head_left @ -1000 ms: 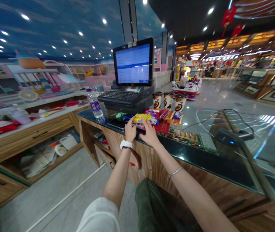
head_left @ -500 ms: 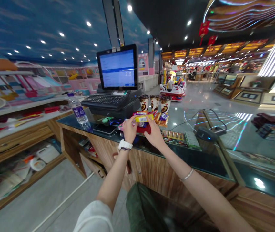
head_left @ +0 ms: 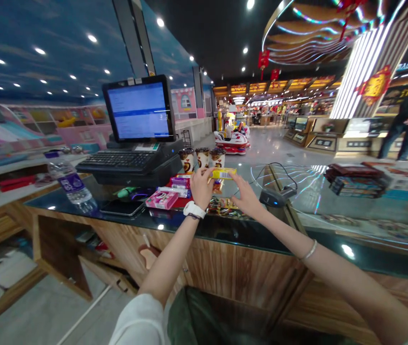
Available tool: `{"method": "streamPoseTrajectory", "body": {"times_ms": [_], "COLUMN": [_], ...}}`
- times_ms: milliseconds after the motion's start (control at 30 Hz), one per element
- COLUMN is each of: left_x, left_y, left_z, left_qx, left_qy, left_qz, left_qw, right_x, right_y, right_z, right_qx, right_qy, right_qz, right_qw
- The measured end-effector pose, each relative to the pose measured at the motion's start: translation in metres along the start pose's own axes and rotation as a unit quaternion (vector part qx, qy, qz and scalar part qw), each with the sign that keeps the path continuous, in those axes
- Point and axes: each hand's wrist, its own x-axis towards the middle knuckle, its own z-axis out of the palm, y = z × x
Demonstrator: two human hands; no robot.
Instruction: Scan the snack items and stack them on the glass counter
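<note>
Over the table [head_left: 261,237] near its edge, left hand [head_left: 201,188] and right hand [head_left: 246,194] are pinching a yellow box [head_left: 223,174] between them, cups [head_left: 203,158] standing behind, a scanner [head_left: 272,197] sitting rightward.

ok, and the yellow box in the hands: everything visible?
The yellow box is slim, oblong, apparently printed card, with a pale barcode-like patch facing the camera. It sits roughly level, long side left to right, seemingly raised over the counter. The left hand grips its left end; the right hand has fingertips at its right end. Can't tell if sealed.
</note>
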Motion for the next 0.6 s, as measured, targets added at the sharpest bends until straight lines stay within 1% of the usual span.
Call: {"method": "streamPoseTrajectory", "body": {"times_ms": [100,167,300,433,600], "left_x": [0.007,0.01,0.017,0.029,0.04], "left_y": [0.015,0.025,0.044,0.062,0.083], "left_z": [0.014,0.023,0.039,0.053,0.076], "left_qx": [-0.011,-0.018,-0.027,-0.029,-0.04], "left_qy": [-0.004,-0.014,-0.03,-0.037,-0.037], "left_qz": [0.039,0.067,0.106,0.141,0.198], "left_qw": [0.999,0.997,0.993,0.989,0.979], "right_x": [-0.004,-0.003,0.005,0.014,0.015], "right_y": [0.019,0.031,0.053,0.074,0.1], "right_z": [-0.019,-0.033,-0.062,-0.09,-0.11], "right_qx": [-0.034,-0.057,-0.123,-0.193,-0.221], "right_qy": [-0.002,0.007,0.041,0.074,0.132], "right_qz": [0.003,0.002,-0.004,-0.015,-0.025], "right_qw": [0.999,0.998,0.992,0.978,0.966]}}
